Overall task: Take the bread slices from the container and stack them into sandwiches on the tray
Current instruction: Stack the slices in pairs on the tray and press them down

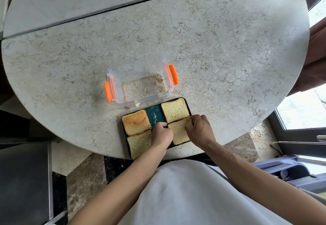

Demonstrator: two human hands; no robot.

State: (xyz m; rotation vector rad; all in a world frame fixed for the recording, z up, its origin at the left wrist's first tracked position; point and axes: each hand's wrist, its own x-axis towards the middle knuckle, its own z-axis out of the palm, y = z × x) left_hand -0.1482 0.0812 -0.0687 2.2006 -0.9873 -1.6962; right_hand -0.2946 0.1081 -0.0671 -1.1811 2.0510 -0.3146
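Risk of sliding: the tray (155, 113) sits at the near edge of the round stone table (211, 48); a push from either hand may nudge it over that edge.
Risk of misalignment: the near-right bread slice (179, 133) may land skewed or tear if pinched too hard.
Left hand (161, 134): fingers closed on that slice's left edge.
Right hand (198, 128): fingers closed on its far-right corner.
Bread: four tan, lightly browned squares, one at each tray corner; whether each is already doubled cannot be told.
Container (141, 83): clear, orange clips, only crumbs inside, just beyond the tray's far edge.
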